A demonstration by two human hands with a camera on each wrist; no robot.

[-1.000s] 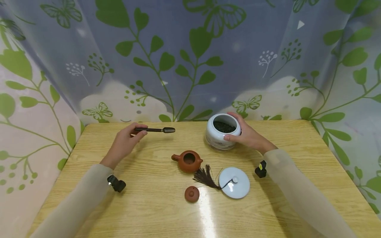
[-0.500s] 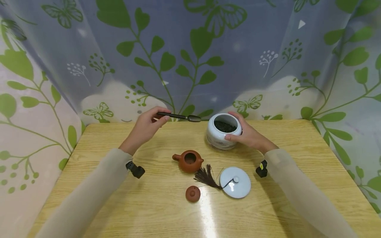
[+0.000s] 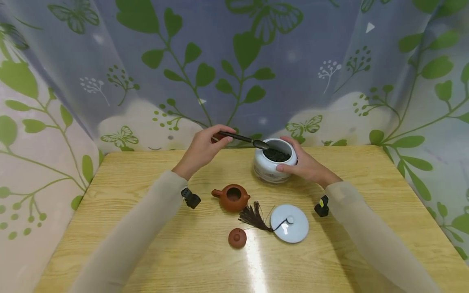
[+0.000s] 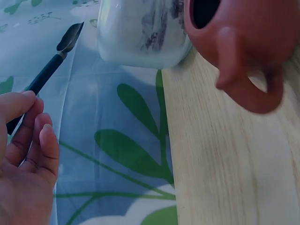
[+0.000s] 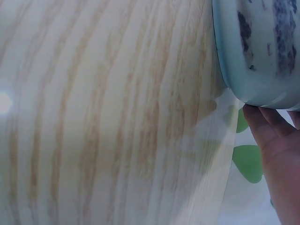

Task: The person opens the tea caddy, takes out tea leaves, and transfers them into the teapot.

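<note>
My left hand point(image 3: 205, 148) pinches the dark handle of a tea scoop point(image 3: 242, 138) between thumb and fingers. The scoop's bowl overlaps the left rim of a white porcelain jar point(image 3: 269, 173) in the head view. Dark loose tea leaves point(image 3: 277, 155) lie inside the jar. With its thumb at the near rim and its fingers round the far side, my right hand point(image 3: 305, 165) grips the jar, which tilts slightly toward me. In the left wrist view the scoop point(image 4: 44, 72) points up and away from the fingers. Dark markings decorate the jar's side point(image 5: 267, 47) in the right wrist view.
A lidless reddish clay teapot point(image 3: 233, 199) stands before the jar, its handle to the left. Nearer lie its small lid point(image 3: 237, 238) and the jar's white lid point(image 3: 289, 224) with a brown tassel point(image 3: 253, 216). A patterned curtain point(image 3: 234, 81) hangs behind the wooden table point(image 3: 165, 252).
My left hand has carried the tea scoop rightward and up, from over the table's left part to the jar's rim. The right hand and jar have stayed in place.
</note>
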